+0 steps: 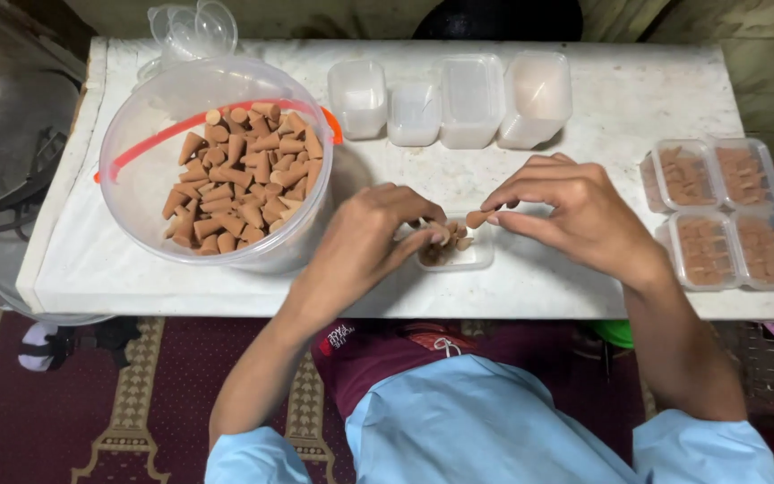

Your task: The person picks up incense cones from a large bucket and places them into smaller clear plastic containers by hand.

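Observation:
A small clear plastic box (479,257) sits on the white table near its front edge, partly filled with brown cones. My left hand (365,242) rests over the box's left side, its fingers curled on several cones. My right hand (575,215) hovers just right of the box and pinches one brown cone (477,218) between thumb and forefinger above it. A large clear round tub (136,161) at the left holds a heap of the same brown cones (244,175).
Several empty clear boxes (459,99) stand in a row at the back of the white table (638,99). Several lidded boxes (723,211) filled with cones lie at the right edge. Stacked clear lids (192,27) sit behind the tub. A patterned carpet (64,412) lies below.

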